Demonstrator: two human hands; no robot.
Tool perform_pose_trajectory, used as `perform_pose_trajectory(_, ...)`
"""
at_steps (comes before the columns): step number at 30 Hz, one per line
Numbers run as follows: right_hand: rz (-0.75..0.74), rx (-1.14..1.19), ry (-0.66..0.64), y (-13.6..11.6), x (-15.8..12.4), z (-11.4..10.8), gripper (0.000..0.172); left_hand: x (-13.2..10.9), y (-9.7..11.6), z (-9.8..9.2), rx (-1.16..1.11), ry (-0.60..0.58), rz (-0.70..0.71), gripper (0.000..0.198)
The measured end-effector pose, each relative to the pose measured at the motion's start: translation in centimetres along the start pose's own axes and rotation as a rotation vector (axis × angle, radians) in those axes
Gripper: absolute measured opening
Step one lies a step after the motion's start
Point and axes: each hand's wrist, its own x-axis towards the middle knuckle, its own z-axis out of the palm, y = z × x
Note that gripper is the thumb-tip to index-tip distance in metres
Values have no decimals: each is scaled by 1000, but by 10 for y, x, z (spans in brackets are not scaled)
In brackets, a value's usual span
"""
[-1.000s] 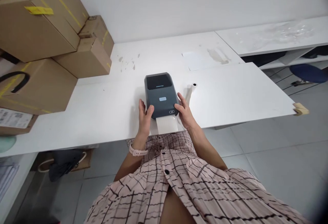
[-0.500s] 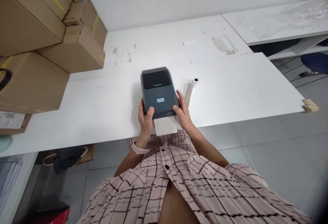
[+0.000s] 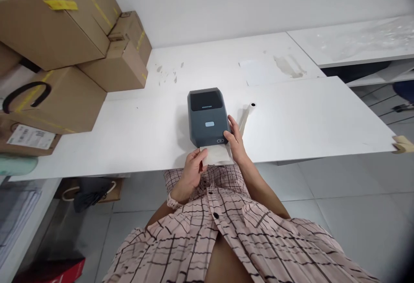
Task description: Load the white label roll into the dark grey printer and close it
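A dark grey-blue label printer [image 3: 209, 117] with a black window and a light button stands near the table's front edge. From its front slot hangs a strip of pale label paper [image 3: 216, 155]. My left hand [image 3: 193, 168] pinches the left edge of that strip between thumb and fingers. Against the printer's right front corner rests my right hand [image 3: 236, 143], thumb on top and fingers along the side. Just beyond it lies a small white paper roll [image 3: 252, 106] with a loose tail trailing towards my right hand.
Cardboard boxes [image 3: 74, 93] with yellow tape are stacked at the left of the white table [image 3: 310, 119]. A sheet of white paper [image 3: 254, 71] and peeled patches mark the back. Beige padding [image 3: 403, 144] covers the table's right corner. Clear plastic [image 3: 381, 35] lies on the far right table.
My left hand has left the printer's left side and taken hold of the paper strip. My right hand stays on the printer. The whole view has shifted slightly.
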Motion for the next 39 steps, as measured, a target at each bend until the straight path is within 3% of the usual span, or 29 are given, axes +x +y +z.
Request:
perform_pose_trajectory(5,-60,-120,24,-12,-4,2,74,5,-2,-5,25,-31,26,50)
perform_pose_trajectory(8,-312,-396,102,-31,-8,4,59,7,-11,-13,137,-23,91,52)
perform_pose_trajectory(11,-546,-608,0,-51,-8,10,53,5,-15,-24,167,12,163,53)
perform_pose_trajectory(14,-612,-770,-80,-63,-6,23,48,4,-12,-36,163,111,236,46)
perform_pose_trajectory(18,-567,-888,-65,-72,-1,37,29,15,0,-37,202,371,442,33)
perform_pose_trajectory(20,-532,-828,-91,-74,2,34,23,23,5,-30,207,383,526,41)
perform_pose_trajectory(22,-464,-659,-58,-71,1,25,24,30,8,-20,168,303,533,58)
perform_pose_trajectory(26,-188,-259,171,-47,-13,6,47,35,1,-8,87,198,438,73)
perform_pose_trajectory(29,-45,-138,155,-30,-24,3,56,35,-7,-8,110,203,430,76)
perform_pose_trajectory(34,-91,-118,148,-33,-19,4,55,36,0,-7,154,237,503,75)
perform_pose_trajectory(39,-268,-147,104,-65,24,0,63,60,52,-12,104,186,684,69)
